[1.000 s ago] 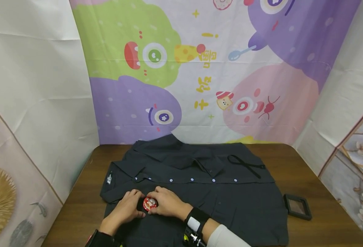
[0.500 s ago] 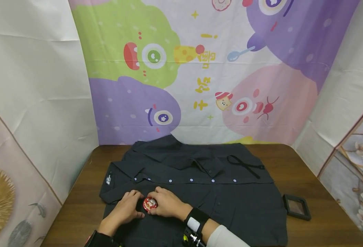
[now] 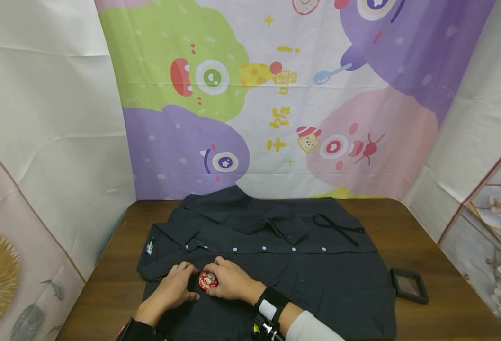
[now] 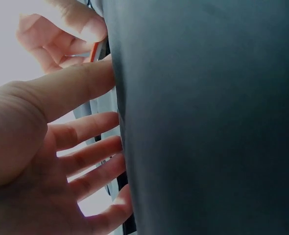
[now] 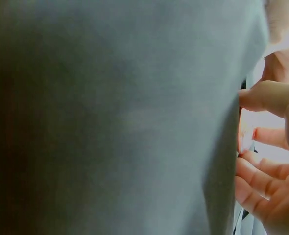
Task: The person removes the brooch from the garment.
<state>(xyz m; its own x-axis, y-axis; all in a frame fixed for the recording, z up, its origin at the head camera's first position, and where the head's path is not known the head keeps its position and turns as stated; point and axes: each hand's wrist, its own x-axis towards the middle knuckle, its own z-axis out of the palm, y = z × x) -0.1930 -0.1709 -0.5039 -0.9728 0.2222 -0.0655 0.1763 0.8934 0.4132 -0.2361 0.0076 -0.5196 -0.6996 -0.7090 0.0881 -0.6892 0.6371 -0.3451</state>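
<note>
A dark button-up shirt [image 3: 267, 274] lies spread over the table. On its left part sits a round red badge [image 3: 208, 281] with a printed picture. My right hand [image 3: 233, 279] pinches this badge by its edge between thumb and fingers; its thin red side [image 4: 93, 52] shows in the left wrist view. To the badge's left, my left hand [image 3: 174, 286] rests on the shirt, its fingertips touching the cloth. In the left wrist view the left fingers [image 4: 88, 164] are spread and nearly straight. Shirt cloth [image 5: 120, 117] fills much of the right wrist view.
A small black frame [image 3: 409, 285] lies on the brown wooden table [image 3: 451, 303], beside the shirt's right edge. A thin black cord [image 3: 340, 228] lies across the shirt's upper right. Behind the table hangs a cartoon-printed cloth [image 3: 276, 175].
The badge and right fingers have shifted very slightly to the right. My left hand keeps its place on the shirt.
</note>
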